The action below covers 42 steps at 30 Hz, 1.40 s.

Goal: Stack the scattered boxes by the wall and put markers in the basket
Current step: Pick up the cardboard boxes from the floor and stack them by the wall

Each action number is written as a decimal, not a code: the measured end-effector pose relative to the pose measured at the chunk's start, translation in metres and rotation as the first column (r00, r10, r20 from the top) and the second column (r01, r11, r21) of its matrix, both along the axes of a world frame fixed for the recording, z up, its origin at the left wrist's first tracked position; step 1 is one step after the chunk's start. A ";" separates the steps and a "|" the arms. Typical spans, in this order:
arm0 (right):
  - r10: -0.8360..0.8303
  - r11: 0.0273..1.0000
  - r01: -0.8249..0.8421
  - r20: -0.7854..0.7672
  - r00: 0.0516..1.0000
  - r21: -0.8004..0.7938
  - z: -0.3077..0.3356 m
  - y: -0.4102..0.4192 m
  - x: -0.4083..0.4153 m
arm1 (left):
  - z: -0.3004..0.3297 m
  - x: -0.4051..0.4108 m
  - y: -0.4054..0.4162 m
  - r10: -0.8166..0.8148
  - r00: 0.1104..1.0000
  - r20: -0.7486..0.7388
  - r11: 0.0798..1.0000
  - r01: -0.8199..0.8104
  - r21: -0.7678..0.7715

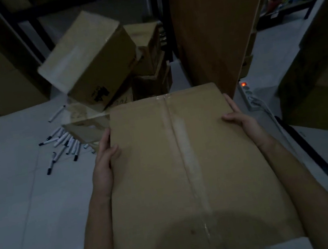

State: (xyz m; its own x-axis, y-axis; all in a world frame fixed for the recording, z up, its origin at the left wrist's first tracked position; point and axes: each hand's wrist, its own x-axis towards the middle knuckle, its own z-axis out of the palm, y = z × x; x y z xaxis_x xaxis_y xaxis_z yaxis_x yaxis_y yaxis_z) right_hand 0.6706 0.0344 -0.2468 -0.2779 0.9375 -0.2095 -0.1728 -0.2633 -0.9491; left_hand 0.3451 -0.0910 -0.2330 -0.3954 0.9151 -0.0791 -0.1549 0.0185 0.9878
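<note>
Boxes scattered on floor; one large carton held in both hands.

Cardboard carton (187, 174), flat brown top with clear tape along its centre seam, is carried between the person's hands above the pale tiled floor (19, 208). Ahead, a tilted box (88, 59) leans on a low box with a cut-out handle (87, 126); further stacked boxes (150, 63) sit behind it, beside a tall wooden panel (215, 28). White markers with black caps (62, 142) lie loose on the floor left of the low box, partly hidden by it. A power strip with a lit red switch (248, 95) lies on the floor at right. Left hand (105, 160) grips the carton's left edge, thumb on top, fingers straight along the side. Right hand (240, 120) grips the right edge likewise, thumb laid across the top.
</note>
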 end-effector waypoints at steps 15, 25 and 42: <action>0.141 0.990 -0.139 -0.057 0.988 0.040 0.456 -0.030 -0.109 | 0.442 -0.096 -0.073 0.107 0.994 0.005 0.979 -0.107 0.171; 0.298 0.954 -0.299 -0.062 0.952 0.000 0.562 -0.070 -0.230 | 0.553 -0.187 -0.163 0.216 0.975 0.041 0.963 -0.220 0.154; 0.524 0.851 -0.524 -0.117 0.844 0.036 0.608 0.034 -0.534 | 0.609 -0.414 -0.114 0.516 0.854 -0.063 0.852 -0.504 0.145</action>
